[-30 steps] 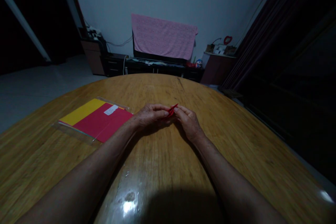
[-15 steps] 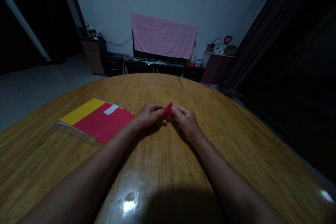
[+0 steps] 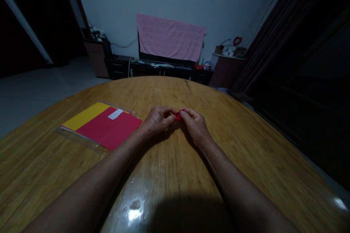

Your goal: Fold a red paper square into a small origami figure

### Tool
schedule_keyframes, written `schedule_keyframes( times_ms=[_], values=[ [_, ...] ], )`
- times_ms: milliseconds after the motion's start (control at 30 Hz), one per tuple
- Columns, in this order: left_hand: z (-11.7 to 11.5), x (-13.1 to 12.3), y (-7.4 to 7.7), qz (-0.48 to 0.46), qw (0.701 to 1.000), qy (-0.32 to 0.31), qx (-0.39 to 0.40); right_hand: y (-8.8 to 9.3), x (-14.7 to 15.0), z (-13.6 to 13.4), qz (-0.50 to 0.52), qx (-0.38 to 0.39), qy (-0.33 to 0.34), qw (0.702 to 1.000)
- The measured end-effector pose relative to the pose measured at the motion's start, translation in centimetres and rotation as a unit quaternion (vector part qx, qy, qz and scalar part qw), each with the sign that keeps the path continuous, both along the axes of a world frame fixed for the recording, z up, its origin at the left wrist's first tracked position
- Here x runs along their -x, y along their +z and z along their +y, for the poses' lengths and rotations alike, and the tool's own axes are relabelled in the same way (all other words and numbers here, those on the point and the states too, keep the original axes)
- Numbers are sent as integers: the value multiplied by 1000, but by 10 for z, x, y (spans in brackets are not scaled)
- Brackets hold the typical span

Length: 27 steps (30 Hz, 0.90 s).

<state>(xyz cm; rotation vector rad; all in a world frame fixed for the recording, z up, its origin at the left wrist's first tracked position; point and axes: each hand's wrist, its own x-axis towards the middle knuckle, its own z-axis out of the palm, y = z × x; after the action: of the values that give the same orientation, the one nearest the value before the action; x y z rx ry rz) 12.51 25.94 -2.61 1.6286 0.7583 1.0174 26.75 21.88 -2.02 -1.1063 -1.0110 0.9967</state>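
Observation:
Between my two hands is a small red folded piece (image 3: 177, 116), seemingly paper, mostly covered by fingers. My left hand (image 3: 160, 119) pinches its left side between thumb and fingers. On its right side, my right hand (image 3: 194, 123) grips it with thumb and forefinger. Both hands are just above the wooden table (image 3: 169, 167), near its middle. To the left lies a stack of coloured sheets (image 3: 109, 125), yellow and red on top with a white label, in a clear plastic sleeve.
Beyond the round table's far edge stands a low black cabinet (image 3: 164, 70) with a screen under a pink cloth (image 3: 171, 37). Side cabinets hold small items. A dark curtain (image 3: 262, 43) hangs at the right.
The red piece has turned and shows less between my fingers. My left hand has shifted slightly right, and its fingertips are closer to my right hand.

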Motion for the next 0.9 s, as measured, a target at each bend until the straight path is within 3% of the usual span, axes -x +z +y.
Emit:
schedule_keyframes(
  times_ms=[233,500,900],
  values=[
    [-1,1,2,14,999,29,-15,7,4,-8,16,5,55,998],
    [-1,-1,-3,-15,999,13,42,-1,1,-1,21,7,61,998],
    [-2,-2,4,96,994,53,16,0,-3,-3,6,47,81,996]
  ],
)
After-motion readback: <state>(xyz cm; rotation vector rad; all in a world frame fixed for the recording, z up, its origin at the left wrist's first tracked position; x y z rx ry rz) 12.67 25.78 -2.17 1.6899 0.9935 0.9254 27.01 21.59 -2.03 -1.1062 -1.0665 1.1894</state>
